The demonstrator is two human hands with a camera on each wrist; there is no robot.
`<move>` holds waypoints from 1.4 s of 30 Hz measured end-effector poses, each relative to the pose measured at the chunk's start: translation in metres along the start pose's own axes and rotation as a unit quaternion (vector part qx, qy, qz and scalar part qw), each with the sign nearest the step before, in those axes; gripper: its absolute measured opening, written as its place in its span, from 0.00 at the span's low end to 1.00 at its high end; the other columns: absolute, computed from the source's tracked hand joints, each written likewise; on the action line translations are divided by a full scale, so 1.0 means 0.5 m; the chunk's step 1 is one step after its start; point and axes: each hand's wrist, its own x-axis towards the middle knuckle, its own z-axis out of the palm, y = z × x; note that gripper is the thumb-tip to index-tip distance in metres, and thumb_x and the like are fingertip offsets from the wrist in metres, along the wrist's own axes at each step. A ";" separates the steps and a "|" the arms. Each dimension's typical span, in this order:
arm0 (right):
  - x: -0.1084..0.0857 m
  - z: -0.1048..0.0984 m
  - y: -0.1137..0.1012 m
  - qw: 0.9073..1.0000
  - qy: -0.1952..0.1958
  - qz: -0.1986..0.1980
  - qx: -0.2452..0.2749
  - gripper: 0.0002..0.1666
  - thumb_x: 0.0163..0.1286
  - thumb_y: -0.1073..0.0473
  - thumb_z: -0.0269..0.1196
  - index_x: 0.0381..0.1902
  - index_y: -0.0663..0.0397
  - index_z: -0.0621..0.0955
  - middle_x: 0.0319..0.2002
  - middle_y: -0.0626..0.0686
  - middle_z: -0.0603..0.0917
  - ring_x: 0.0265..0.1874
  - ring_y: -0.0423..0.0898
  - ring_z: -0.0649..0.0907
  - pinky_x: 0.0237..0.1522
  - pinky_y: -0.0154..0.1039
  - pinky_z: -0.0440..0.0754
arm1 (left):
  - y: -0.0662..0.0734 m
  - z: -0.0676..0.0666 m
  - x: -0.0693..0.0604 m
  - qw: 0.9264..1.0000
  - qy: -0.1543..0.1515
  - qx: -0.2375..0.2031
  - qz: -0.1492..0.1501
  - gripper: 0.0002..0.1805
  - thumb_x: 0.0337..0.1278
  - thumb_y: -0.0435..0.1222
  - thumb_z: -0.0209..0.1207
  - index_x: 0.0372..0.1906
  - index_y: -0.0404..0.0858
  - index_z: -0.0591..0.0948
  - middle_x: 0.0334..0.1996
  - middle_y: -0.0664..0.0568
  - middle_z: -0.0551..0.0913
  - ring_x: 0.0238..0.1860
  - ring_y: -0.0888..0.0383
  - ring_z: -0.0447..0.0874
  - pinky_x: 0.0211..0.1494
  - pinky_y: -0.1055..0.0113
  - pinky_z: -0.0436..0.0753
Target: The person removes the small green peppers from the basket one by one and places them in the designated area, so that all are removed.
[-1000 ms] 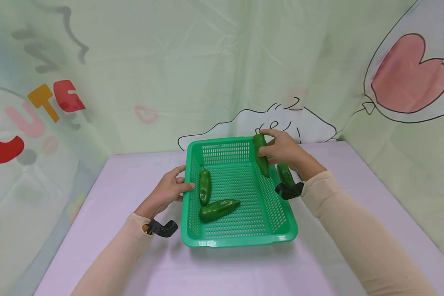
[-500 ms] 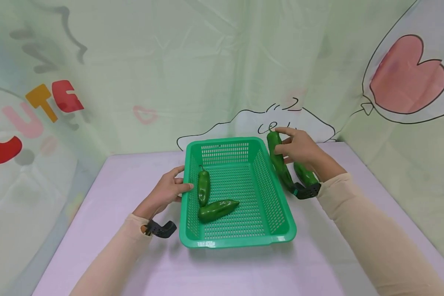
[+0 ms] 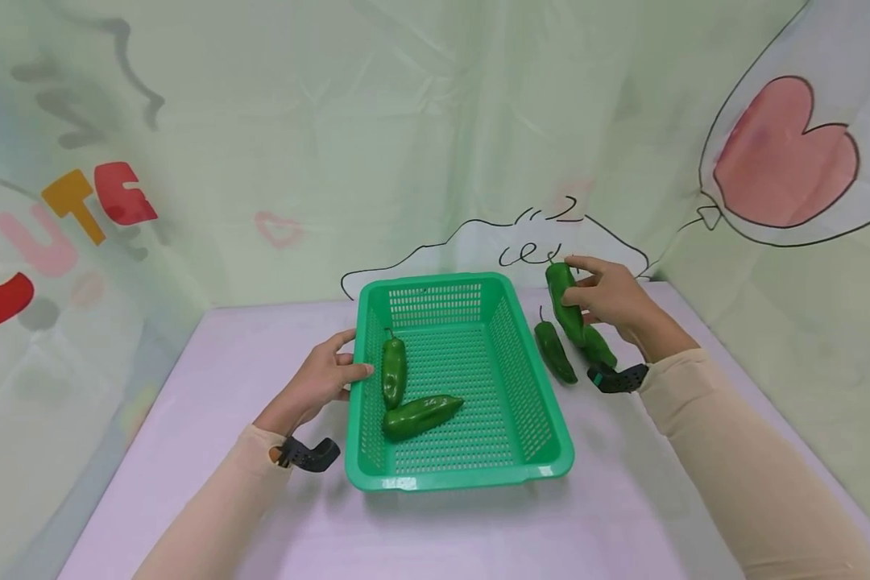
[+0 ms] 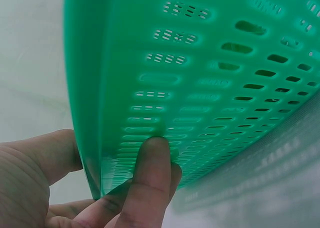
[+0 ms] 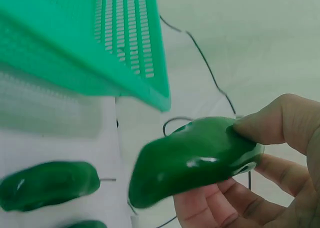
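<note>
My left hand (image 3: pixel 325 374) grips the left rim of a green plastic basket (image 3: pixel 464 482), thumb over the rim and fingers (image 4: pixel 154 178) against the outer wall. To the right of the basket, my right hand (image 3: pixel 612 298) holds a long green pepper (image 3: pixel 564 298) in the air, pinched between thumb and fingers. Just below it, a second green pepper (image 3: pixel 553 348) lies on the table beside the basket. Another pepper (image 3: pixel 598 350) lies there too, partly hidden behind the held one. Inside the basket, an upright-lying pepper (image 3: pixel 395 370) and a sideways pepper (image 3: pixel 422 417) rest near the left wall.
A pale lilac cloth covers the table (image 3: pixel 261 515). Behind it hangs a light green curtain (image 3: pixel 333 161) with printed letters and drawings. The basket seems tilted, and its wall on the right stands between the inner peppers and those outside.
My right hand has carried its pepper rightward from over the basket's right rim to above the peppers on the table. My left hand keeps its grip on the basket.
</note>
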 end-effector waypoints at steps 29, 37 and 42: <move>0.022 -0.068 0.166 0.996 0.070 0.041 0.019 0.44 0.75 0.61 0.57 0.85 0.48 0.56 0.67 0.70 0.71 0.45 0.47 0.83 0.44 0.41 0.87 | -0.002 0.003 -0.009 1.000 -0.013 0.010 0.016 0.45 0.71 0.30 0.61 0.84 0.37 0.50 0.60 0.29 0.82 0.46 0.45 0.92 0.45 0.52 0.92; 0.029 -0.077 0.207 0.994 0.081 0.065 0.038 0.44 0.74 0.62 0.58 0.84 0.48 0.57 0.69 0.70 0.71 0.43 0.46 0.82 0.39 0.37 0.86 | 0.000 0.005 -0.012 0.999 -0.014 0.018 0.022 0.45 0.71 0.31 0.61 0.84 0.36 0.50 0.60 0.28 0.82 0.45 0.45 0.92 0.45 0.51 0.92; 0.037 -0.078 0.231 0.993 0.084 0.080 0.037 0.44 0.74 0.61 0.58 0.84 0.46 0.57 0.69 0.70 0.71 0.44 0.47 0.82 0.39 0.38 0.85 | 0.002 0.004 -0.012 0.999 -0.013 0.022 0.022 0.45 0.71 0.31 0.61 0.84 0.36 0.50 0.59 0.28 0.82 0.44 0.45 0.92 0.44 0.52 0.92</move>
